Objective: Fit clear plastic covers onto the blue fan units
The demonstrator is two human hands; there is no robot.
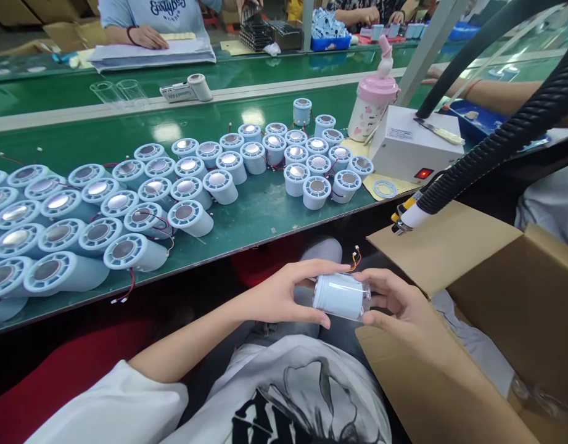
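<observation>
Between my two hands, above my lap, lies a light blue cylinder (340,296) on its side, with a clear sleeve around it that sticks out at the right end. My left hand (288,293) holds its left end, thumb below and fingers above. Wrapped round the clear right end is my right hand (399,305). Thin wires with small white connectors (356,254) rise behind the cylinder. Many similar blue cylinders (219,186) stand on the green table (246,225) in front, silver discs on top, some with red wires.
An open cardboard box (519,308) is at my right. Above it hangs a black hose (491,148) with a nozzle, near a white device (413,145) and a pink-lidded cup (374,105). Clear tubes (119,92) lie further back. A person (161,24) sits opposite; other people's hands are at the right.
</observation>
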